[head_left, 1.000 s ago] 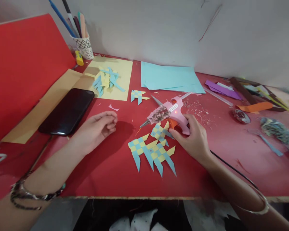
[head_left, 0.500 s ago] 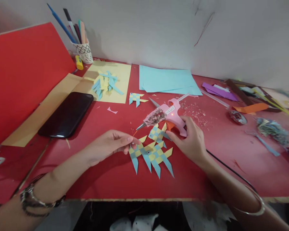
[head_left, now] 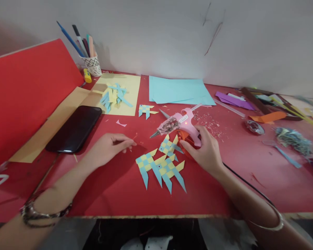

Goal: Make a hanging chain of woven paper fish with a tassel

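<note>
My right hand [head_left: 205,149] is closed around the handle of a pink hot glue gun [head_left: 169,124], its small light lit and its nozzle pointing left. Below the gun lie woven paper fish in yellow and light blue: a left one [head_left: 146,161], a middle one [head_left: 167,168] and an upper one [head_left: 167,145]. My left hand [head_left: 117,147] hovers left of them, thumb and fingers pinched on a thin orange strip [head_left: 136,134]. Orange-handled scissors [head_left: 163,113] lie partly hidden behind the gun. Another woven fish [head_left: 146,110] rests farther back.
Left stand a black phone [head_left: 74,130], a red board [head_left: 36,93] and a pen cup [head_left: 92,65]. Paper strips [head_left: 113,99] lie on a yellow sheet [head_left: 131,81]. Light blue sheets [head_left: 179,90] are at the back; purple paper [head_left: 233,100] and scraps [head_left: 293,140] lie right.
My left hand has drawn back left from the fish, uncovering the left one. The glue gun's nozzle has shifted slightly right and away from the fish. The view has tilted slightly.
</note>
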`<state>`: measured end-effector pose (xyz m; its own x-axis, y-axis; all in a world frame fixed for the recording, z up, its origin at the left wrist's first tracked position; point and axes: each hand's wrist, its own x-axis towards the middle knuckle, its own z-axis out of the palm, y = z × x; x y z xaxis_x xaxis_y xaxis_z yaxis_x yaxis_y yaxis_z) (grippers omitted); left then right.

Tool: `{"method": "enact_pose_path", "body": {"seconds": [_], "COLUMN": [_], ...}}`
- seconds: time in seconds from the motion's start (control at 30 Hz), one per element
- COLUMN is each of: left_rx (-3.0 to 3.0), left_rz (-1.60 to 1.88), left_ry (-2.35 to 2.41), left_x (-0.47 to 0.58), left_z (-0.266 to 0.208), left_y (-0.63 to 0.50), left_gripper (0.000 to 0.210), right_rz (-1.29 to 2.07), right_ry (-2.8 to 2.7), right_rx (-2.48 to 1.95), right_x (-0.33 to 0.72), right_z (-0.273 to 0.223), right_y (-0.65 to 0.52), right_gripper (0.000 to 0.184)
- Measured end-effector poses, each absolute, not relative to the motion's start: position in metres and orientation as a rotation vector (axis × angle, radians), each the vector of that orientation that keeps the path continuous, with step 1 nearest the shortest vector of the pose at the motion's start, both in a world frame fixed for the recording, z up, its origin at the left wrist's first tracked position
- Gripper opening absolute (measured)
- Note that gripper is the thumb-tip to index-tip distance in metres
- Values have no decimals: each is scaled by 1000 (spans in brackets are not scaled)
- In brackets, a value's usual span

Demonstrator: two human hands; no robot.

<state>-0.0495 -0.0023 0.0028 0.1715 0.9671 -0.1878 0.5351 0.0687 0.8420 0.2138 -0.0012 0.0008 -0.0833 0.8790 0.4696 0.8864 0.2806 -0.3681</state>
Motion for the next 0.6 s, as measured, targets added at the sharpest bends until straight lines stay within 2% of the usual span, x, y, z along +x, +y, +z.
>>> {"method": "enact_pose_path", "body": {"seconds": [0.2,0.33,0.5,0.6], "left_rx": [1990,2201,2241,2292], "left_rz": [543,338,307,320], "left_ry": [1829,2091,2148,2109], "left_x": [-79,-89,-88,-87], "left_z": [18,27,29,23], "left_y": [25,64,99,105], "left_gripper": [27,34,38,33], "right_rz": [1,14,17,46], "right_ry": [-1818,-1817,-1801,-1782], "right_rx": [-1677,-1651,-1638,-1657], "right_x": [224,226,228,230], "right_z": [5,5,6,8], "right_y": [7,7,7,7], "right_gripper": [28,29,30,30]}}
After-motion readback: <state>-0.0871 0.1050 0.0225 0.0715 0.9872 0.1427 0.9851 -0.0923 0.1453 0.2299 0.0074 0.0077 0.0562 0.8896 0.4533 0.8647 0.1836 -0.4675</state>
